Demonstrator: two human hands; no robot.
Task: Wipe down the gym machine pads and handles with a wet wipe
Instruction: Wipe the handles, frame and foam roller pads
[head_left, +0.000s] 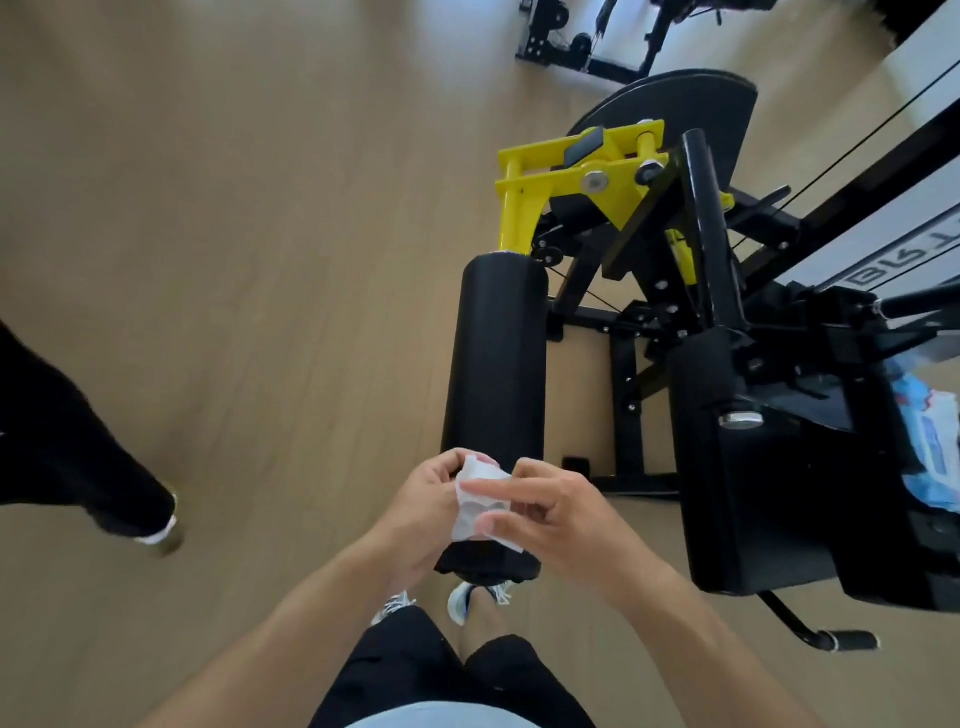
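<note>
both hands (426, 499) (545, 512) apparently pinch wipe (480, 501).

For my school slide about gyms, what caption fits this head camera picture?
Both hands, left hand and right hand, hold a white wet wipe over the black roller pad.

Light wood-plank floor (260, 218). Second person's black trouser leg (67, 447) at left edge, shoe (165, 535) blurred. Blue-white packet (935, 441) at right edge. Separate black equipment frame (587, 41) at top.
</note>
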